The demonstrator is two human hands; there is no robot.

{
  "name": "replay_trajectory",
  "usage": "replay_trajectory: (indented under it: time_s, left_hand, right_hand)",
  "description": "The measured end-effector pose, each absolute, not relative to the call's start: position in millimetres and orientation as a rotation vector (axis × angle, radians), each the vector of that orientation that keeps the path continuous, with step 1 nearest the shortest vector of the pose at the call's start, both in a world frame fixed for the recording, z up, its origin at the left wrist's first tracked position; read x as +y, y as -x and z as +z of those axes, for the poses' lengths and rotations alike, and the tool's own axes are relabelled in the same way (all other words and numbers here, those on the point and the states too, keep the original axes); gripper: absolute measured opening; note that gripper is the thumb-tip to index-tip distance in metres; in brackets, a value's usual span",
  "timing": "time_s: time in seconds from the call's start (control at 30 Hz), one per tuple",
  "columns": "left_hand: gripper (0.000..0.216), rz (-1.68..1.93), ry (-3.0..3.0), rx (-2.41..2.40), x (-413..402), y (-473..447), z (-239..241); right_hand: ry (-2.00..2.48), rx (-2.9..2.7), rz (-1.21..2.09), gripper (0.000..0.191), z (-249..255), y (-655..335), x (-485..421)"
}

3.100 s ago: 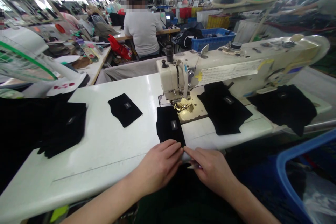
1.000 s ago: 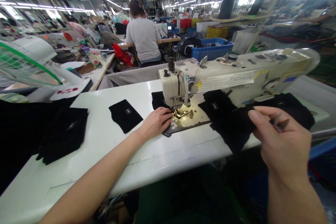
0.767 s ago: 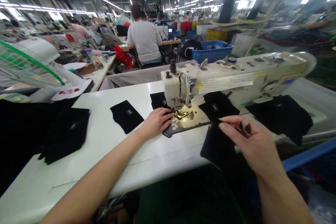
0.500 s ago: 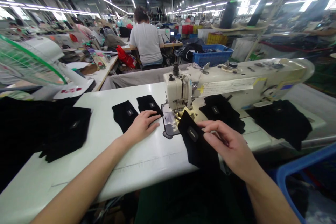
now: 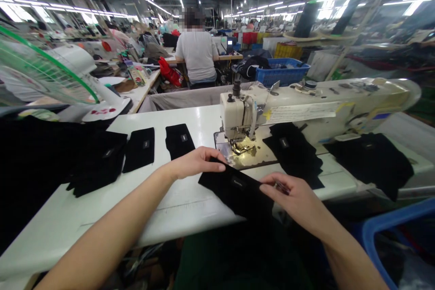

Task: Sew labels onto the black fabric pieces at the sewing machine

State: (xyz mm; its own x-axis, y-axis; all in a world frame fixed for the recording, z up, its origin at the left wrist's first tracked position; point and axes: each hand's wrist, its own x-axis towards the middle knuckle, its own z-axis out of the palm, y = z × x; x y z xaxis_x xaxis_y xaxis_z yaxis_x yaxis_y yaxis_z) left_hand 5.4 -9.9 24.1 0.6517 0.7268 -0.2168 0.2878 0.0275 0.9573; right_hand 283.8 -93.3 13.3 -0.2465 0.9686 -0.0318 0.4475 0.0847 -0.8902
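A black fabric piece with a small label is stretched between my hands, in front of the sewing machine and over the table's front edge. My left hand pinches its upper left corner between thumb and fingers. At the right end of the same edge, my right hand grips the cloth; a small metallic thing shows among its fingers, too small to name. To the left, two more labelled black pieces lie flat on the white tabletop.
A heap of black fabric covers the table's left end. Black pieces lie in stacks by the machine's right side. A blue basket stands low at right. A fan is at left; a person sits ahead.
My left hand has left the tabletop pieces and taken the corner of the held piece, which has turned from upright to lengthwise. The two flat pieces now lie farther left, nearer the heap.
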Motion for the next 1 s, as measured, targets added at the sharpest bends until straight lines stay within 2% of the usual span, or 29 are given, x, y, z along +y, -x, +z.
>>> replay_trajectory:
  time_s: [0.23, 0.33, 0.43, 0.53, 0.67, 0.8, 1.0]
  left_hand:
    - [0.01, 0.602, -1.613, 1.242, 29, -14, -11]
    - [0.005, 0.63, -2.016, 1.437, 31, -33, -29]
    - [0.011, 0.731, -2.441, 1.537, 22, -45, -40]
    - [0.005, 0.746, -2.565, 1.507, 14, -46, -45]
    - [0.013, 0.739, -2.643, 1.323, 15, -40, -50]
    - [0.015, 0.797, -2.655, 1.266, 24, -37, -56]
    - [0.016, 0.8, -2.676, 1.259, 28, -36, -58]
  right_hand:
    - [1.472, -1.619, 1.116, 0.031, -32, -264, -109]
    - [1.431, -1.579, 1.025, 0.028, -43, -249, -121]
    - [1.39, -1.687, 0.98, 0.019, -47, -245, -129]
    - [1.27, -1.857, 0.932, 0.024, -49, -251, -131]
    - [1.076, -2.034, 0.691, 0.027, -57, -258, -127]
    - [1.089, -2.118, 0.468, 0.027, -61, -257, -123]
    - [1.149, -2.074, 0.449, 0.023, -63, -254, -123]
